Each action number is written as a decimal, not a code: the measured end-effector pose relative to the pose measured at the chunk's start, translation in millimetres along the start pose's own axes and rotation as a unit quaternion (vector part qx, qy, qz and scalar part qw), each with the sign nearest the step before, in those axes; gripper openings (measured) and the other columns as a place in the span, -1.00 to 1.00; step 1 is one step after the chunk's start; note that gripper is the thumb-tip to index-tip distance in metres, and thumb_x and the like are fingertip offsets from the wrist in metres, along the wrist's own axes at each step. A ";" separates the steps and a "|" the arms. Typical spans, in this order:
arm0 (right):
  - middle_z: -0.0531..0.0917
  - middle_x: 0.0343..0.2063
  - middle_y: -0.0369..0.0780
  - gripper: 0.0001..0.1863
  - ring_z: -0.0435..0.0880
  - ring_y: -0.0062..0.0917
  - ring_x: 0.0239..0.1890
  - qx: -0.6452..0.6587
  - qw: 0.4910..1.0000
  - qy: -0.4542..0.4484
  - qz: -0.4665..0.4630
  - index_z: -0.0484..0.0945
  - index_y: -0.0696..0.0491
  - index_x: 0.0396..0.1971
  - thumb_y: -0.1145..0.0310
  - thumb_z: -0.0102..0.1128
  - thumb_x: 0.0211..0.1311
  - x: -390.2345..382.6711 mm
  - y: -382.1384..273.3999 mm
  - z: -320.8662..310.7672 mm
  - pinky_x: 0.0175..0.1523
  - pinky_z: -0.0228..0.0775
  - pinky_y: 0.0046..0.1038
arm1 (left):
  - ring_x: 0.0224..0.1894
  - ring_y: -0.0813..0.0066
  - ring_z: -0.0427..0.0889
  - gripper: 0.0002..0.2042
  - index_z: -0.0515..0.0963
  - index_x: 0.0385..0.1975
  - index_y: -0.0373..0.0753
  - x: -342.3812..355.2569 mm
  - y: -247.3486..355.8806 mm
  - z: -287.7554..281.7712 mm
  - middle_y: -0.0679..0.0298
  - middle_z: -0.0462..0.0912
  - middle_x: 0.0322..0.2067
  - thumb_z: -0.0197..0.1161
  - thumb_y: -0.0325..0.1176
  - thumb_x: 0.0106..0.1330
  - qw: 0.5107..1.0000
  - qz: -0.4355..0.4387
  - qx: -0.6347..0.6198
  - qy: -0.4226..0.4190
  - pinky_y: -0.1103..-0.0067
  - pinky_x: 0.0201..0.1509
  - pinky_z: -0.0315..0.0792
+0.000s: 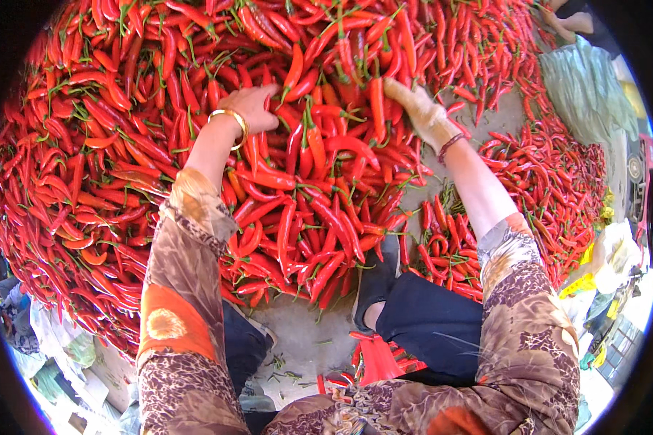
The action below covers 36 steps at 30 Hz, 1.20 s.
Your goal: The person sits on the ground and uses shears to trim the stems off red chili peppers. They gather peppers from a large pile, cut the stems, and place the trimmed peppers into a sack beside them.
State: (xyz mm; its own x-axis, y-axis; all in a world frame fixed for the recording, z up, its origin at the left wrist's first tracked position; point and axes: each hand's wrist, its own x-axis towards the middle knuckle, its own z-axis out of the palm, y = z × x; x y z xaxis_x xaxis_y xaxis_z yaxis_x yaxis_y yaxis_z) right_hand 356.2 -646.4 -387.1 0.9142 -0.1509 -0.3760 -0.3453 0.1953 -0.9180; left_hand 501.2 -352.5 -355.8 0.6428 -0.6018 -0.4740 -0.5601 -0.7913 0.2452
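Observation:
A deep pile of long red chili peppers (pixel 326 217) with green stems spreads in front of me. My left hand (pixel 250 107), bare with a gold bangle (pixel 239 125) at the wrist, rests on the pile; its thumb and forefinger are apart, the other fingers partly hidden. Farther right, my right hand (pixel 422 112) wears a beige glove and a dark red band (pixel 451 143). Its fingertips are closed at the upper end of a single red chili pepper (pixel 378 110), which hangs down over the other peppers between my hands.
At the right a smaller heap of chili peppers (pixel 544 188) lies on the grey floor (pixel 297 330). Beyond it stands a pale green plastic bag (pixel 588 88). Another person's hand (pixel 564 23) shows at the upper right. A red bag (pixel 377 359) lies between my legs.

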 end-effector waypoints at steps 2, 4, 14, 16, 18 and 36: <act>0.66 -0.04 -0.25 -0.38 0.63 -0.53 -0.06 -0.051 0.998 0.015 0.024 0.48 0.05 0.16 0.01 0.34 0.19 -8.8 0.5 6.8 0.10 0.45 -0.42 | 0.12 0.00 0.54 -0.31 0.39 0.24 0.00 -7.2 5.3 0.0 0.07 0.57 0.10 0.24 -0.16 -0.06 1.000 -0.005 0.000 -0.023 0.24 0.18 0.46; 0.66 -0.04 -0.25 -0.39 0.61 -0.54 -0.04 -0.016 0.998 -0.007 0.066 0.45 0.07 0.18 0.04 0.32 0.23 -21.9 2.6 16.8 0.13 0.42 -0.43 | 0.10 0.00 0.56 -0.32 0.41 0.22 0.01 -25.6 8.9 6.8 0.08 0.60 0.05 0.25 -0.18 -0.07 0.999 0.000 -0.008 -0.041 0.24 0.17 0.46; 0.67 -0.05 -0.04 -0.07 0.65 -0.21 -0.01 -0.404 0.865 -0.290 0.066 0.23 0.03 0.33 -0.29 0.17 0.09 -97.0 -24.0 108.7 0.12 0.41 -0.28 | 0.07 0.06 0.56 -0.46 0.49 0.12 0.05 -172.2 43.6 43.1 0.10 0.59 -0.05 0.23 -0.18 0.01 0.981 0.057 0.090 -0.160 0.19 0.10 0.49; 0.66 -0.17 0.08 -0.04 0.65 -0.02 -0.10 -0.477 0.826 -0.296 0.044 0.16 -0.02 0.36 -0.33 0.11 0.06 -123.7 -29.8 141.8 0.01 0.46 -0.20 | 0.07 0.06 0.56 -0.47 0.51 0.10 0.06 -205.3 51.5 53.4 0.07 0.59 -0.07 0.24 -0.14 0.02 0.976 0.045 0.113 -0.183 0.20 0.08 0.51; 0.67 -0.22 0.09 -0.09 0.66 0.00 -0.15 -0.514 0.797 -0.316 0.018 0.14 -0.11 0.38 -0.27 0.11 0.07 -144.1 -40.1 164.2 -0.04 0.48 -0.15 | 0.11 0.05 0.54 -0.42 0.49 0.15 0.07 -231.8 49.9 60.5 0.04 0.57 -0.01 0.28 -0.05 0.02 0.973 0.026 0.134 -0.189 0.22 0.13 0.49; 0.45 0.23 0.02 -0.20 0.47 -0.16 0.25 -0.614 0.748 -0.252 -0.010 0.18 -0.05 0.41 -0.09 0.03 0.19 -127.4 -112.4 32.6 0.32 0.29 -0.30 | -0.01 -0.01 0.62 -0.47 0.47 0.20 -0.02 -272.3 55.2 -11.1 -0.05 0.65 -0.09 0.29 -0.08 0.20 0.974 0.093 -0.120 -0.169 0.27 0.12 0.49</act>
State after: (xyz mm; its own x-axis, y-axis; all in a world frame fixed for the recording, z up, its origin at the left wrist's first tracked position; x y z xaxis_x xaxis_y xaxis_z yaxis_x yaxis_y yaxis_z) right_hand 285.4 -617.5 -231.8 0.7789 0.3030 -0.5490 0.0175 -0.8857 -0.4639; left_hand 301.1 -233.5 -203.7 0.3097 -0.6991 -0.6445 -0.4862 -0.6989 0.5245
